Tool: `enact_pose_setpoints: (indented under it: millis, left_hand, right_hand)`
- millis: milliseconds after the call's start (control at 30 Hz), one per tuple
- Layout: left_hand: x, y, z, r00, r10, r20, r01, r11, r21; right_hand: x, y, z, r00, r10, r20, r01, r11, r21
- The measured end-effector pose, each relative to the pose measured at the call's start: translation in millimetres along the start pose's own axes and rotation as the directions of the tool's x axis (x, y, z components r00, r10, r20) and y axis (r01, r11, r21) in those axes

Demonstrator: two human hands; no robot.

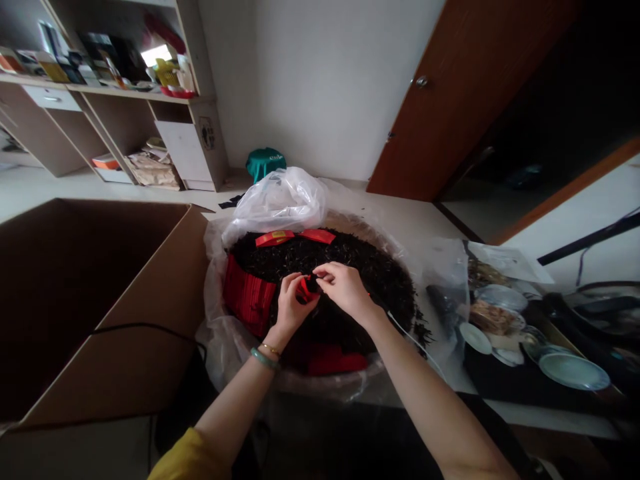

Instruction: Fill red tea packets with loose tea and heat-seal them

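Observation:
Both hands meet over a wide basket lined with clear plastic [235, 333] and heaped with dark loose tea leaves [375, 273]. My left hand [291, 303] is closed on a small red packet [304, 291], holding it upright. My right hand [343, 287] pinches dark leaves at the packet's mouth. A stack of red packets [247, 297] stands at the basket's left edge. Two more red packets [295, 236] lie on the leaves at the far side, and red ones [333, 360] lie at the near edge.
An open cardboard box [100, 293] stands to the left. A tray of plates, bowls and tea ware [525, 333] sits on the right. Bunched clear plastic [280, 200] rises behind the basket. Shelves [115, 87] and a brown door [450, 100] are beyond.

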State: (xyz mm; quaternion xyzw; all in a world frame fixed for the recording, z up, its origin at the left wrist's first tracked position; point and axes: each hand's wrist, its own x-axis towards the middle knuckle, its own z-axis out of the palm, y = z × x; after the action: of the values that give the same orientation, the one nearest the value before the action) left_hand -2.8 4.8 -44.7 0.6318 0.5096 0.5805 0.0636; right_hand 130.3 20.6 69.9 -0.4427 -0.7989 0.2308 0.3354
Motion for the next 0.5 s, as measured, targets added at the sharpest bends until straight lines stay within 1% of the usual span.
enact_pose_setpoints:
  millis: [133,233,267,367,400,500]
  left_hand:
    - [-0.1,-0.1,-0.4,1.0,-0.002,0.0,0.002,1.0,-0.002]
    - [-1.0,-1.1,-1.0,1.0,-0.018,0.006,0.018,1.0,-0.015]
    - [-1.3,-1.5,-1.1,1.0,-0.017,0.011,0.018,1.0,-0.018]
    - [-1.6,-2.3,-1.0,1.0,-0.014,0.009,0.014,1.0,-0.016]
    - [-1.6,-2.3,-0.8,1.0,-0.021,0.003,0.021,1.0,-0.013]
    - [-1.2,-1.1,-0.5,0.999,-0.044,-0.012,0.044,0.999,-0.01]
  right_hand:
    - [1.4,-1.6,0.6,0.999,-0.047,0.019,0.047,0.998,0.028]
    - [-1.3,1.6,-0.6,0.999,-0.033,-0.033,0.033,0.999,-0.005]
    - [-2.7,3.3,-0.9,1.0,-0.017,-0.023,0.016,1.0,-0.025]
    - [-7.1,7.3,-0.4,0.996,0.043,0.072,-0.038,0.997,-0.071]
    - [-7.9,7.6,-0.2,0.995,0.059,0.081,-0.054,0.996,-0.072]
    - [-7.3,4.5,-0.7,0.997,0.071,0.003,-0.071,0.997,-0.037]
